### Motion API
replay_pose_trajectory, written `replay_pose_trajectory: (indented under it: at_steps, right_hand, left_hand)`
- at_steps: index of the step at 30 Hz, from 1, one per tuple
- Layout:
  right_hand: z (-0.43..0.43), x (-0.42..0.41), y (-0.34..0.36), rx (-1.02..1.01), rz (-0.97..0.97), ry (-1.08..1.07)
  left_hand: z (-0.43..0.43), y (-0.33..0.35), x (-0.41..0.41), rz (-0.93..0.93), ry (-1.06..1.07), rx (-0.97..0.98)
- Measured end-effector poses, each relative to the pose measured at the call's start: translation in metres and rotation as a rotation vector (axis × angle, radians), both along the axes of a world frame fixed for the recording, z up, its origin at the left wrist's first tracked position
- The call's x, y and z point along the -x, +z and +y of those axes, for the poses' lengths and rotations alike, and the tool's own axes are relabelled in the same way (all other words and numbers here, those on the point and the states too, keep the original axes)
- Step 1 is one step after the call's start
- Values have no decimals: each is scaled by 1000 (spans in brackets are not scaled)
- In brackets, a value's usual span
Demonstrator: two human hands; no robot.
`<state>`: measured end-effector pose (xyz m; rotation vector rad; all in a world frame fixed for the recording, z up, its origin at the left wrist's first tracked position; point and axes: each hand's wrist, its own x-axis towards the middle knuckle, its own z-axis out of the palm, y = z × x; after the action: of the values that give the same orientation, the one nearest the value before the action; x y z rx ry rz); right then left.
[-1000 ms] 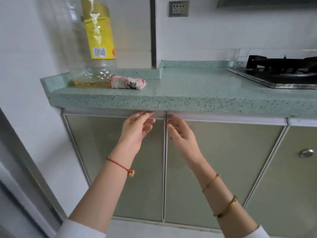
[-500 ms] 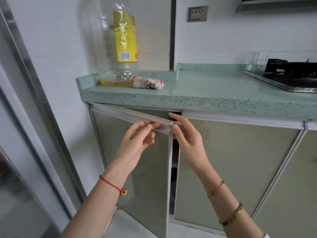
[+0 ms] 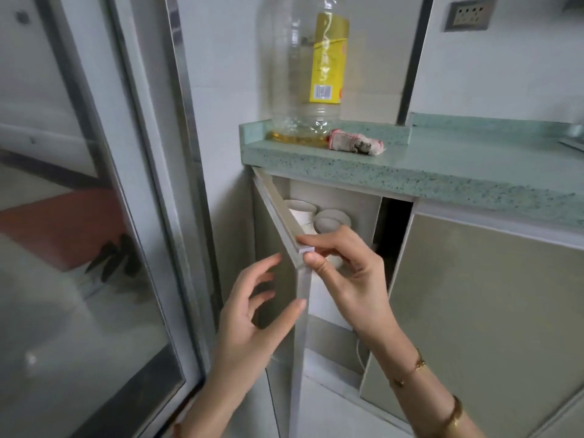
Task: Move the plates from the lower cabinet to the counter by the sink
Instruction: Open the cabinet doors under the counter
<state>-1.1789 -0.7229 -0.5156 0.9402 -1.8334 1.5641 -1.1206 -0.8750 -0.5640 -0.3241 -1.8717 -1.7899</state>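
Note:
The left lower cabinet door [image 3: 278,279] stands swung wide toward me. My right hand [image 3: 344,276] pinches its top free corner between thumb and fingers. My left hand [image 3: 252,314] hovers open beside the door's outer face, fingers spread, thumb near the door's edge. Inside the cabinet, on the upper shelf, white crockery [image 3: 328,221] shows: stacked bowls or cups, partly hidden by the door and my right hand. Plates cannot be made out from here. The green speckled counter [image 3: 442,162] runs above the cabinet.
A large, nearly empty oil bottle [image 3: 311,74] and a dirty rolled cloth [image 3: 355,143] sit at the counter's left end. A glass sliding door [image 3: 94,216] stands close on the left. The neighbouring cabinet door [image 3: 493,311] is closed. A wall socket [image 3: 471,14] is above.
The left cabinet door has swung from shut to wide open. My right hand now holds its corner; my left hand has let go. My view has shifted left.

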Motion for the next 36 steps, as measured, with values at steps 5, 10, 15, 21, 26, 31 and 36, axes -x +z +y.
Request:
replay_pose_trajectory:
  at_steps: [5, 10, 15, 21, 26, 31, 36]
  right_hand:
    - [-53, -3, 6, -97, 103, 114]
    - [-109, -3, 2, -153, 182, 265]
    - [-163, 0, -7, -223, 246, 285]
    - [-217, 12, -10, -268, 308, 206]
    - [-247, 15, -10, -293, 304, 138]
    - [-256, 17, -13, -291, 285, 119]
    - [-249, 13, -13, -301, 246, 176]
  left_hand:
    - [-11, -18, -21, 81, 228, -215]
    - [-48, -28, -30, 124, 411, -288]
    - [-88, -41, -26, 212, 548, -221]
    - [-139, -47, -8, 221, 687, -132]
    - [-167, -46, 2, 210, 710, -111]
    - [-176, -47, 3, 217, 708, -74]
    - [-170, -51, 4, 245, 776, -99]
